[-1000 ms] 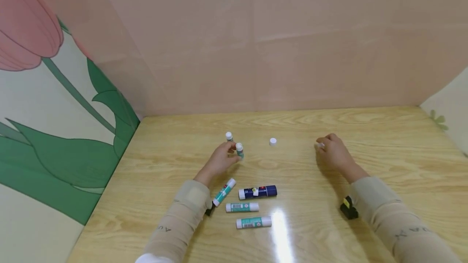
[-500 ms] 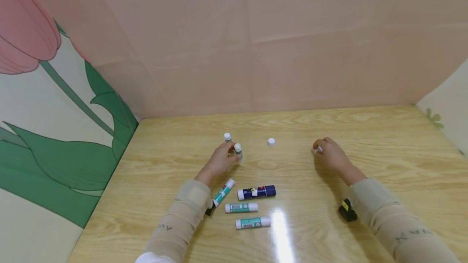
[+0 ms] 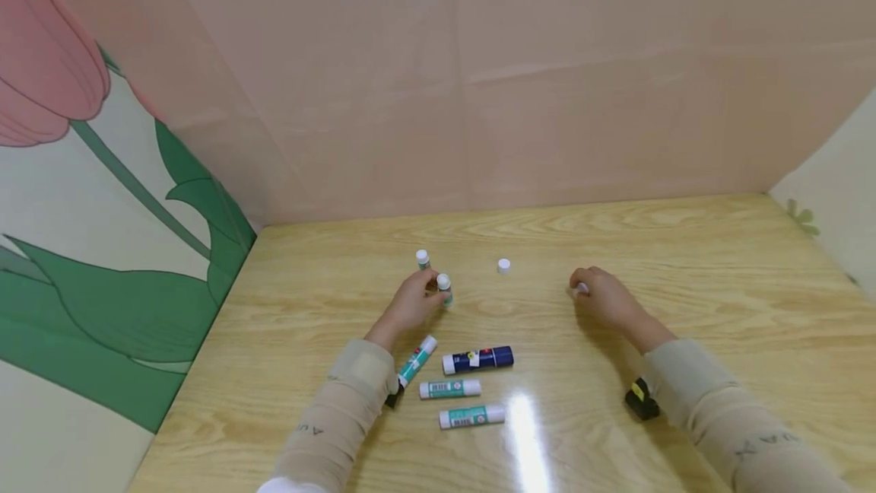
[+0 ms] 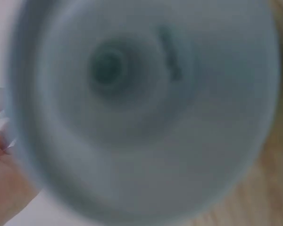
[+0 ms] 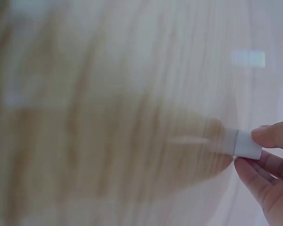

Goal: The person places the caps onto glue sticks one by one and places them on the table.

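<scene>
My left hand (image 3: pixel 409 303) holds a small upright glue stick (image 3: pixel 445 289) between thumb and fingers; its top looks white. Just behind that hand stands another glue stick with a white top (image 3: pixel 423 258). In the left wrist view a large blurred round end (image 4: pixel 146 117) fills most of the picture, with part of the left hand (image 4: pixel 7 183) at the left edge. My right hand (image 3: pixel 611 303) pinches a white cap (image 3: pixel 582 288) low over the table; the right wrist view shows this cap (image 5: pixel 247 144) between thumb and fingertips of the right hand (image 5: pixel 273 169).
A loose white cap (image 3: pixel 504 265) lies between the hands. Nearer the front lie a dark blue glue stick (image 3: pixel 477 360) and several green-and-white ones (image 3: pixel 450 389). A black and yellow object (image 3: pixel 642 400) is beside the right sleeve, a black one (image 3: pixel 395 395) beside the left.
My right hand has moved a little to the left and nearer the front with the cap. The left hand keeps its hold on the glue stick. The head view has shifted slightly.
</scene>
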### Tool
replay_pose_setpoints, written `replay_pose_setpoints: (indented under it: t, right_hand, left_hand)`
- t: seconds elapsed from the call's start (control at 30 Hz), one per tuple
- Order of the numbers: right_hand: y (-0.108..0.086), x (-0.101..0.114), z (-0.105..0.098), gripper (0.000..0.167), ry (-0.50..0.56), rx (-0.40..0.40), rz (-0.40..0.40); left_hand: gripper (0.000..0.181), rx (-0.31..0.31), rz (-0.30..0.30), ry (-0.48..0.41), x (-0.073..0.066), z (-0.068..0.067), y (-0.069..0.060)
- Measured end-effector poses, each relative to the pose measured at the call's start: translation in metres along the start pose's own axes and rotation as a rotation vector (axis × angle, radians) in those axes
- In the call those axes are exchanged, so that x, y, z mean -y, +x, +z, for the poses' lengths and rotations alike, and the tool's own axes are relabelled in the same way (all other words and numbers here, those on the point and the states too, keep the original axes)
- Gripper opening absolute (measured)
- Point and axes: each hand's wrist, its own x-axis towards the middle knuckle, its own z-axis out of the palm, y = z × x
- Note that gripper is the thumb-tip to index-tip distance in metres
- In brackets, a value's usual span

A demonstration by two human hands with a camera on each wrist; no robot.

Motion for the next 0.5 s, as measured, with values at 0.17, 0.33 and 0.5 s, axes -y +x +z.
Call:
replay_pose_setpoints:
  t: [0.17, 0.33, 0.5]
  right_hand:
    - [0.001, 0.001, 0.004, 0.012, 0.022, 0.008, -0.016]
    - [0.002, 0.000, 0.008, 0.011, 0.035, -0.003, -0.023]
    - [0.003, 0.000, 0.011, 0.011, 0.038, -0.009, -0.023]
  left_hand:
    - [0.011, -0.006, 0.017, 0.002, 0.001, 0.000, -0.001]
    - [0.010, -0.020, 0.028, -0.002, 0.004, 0.000, -0.002]
    - [0.009, -0.037, 0.017, 0.003, 0.008, 0.001, -0.002]
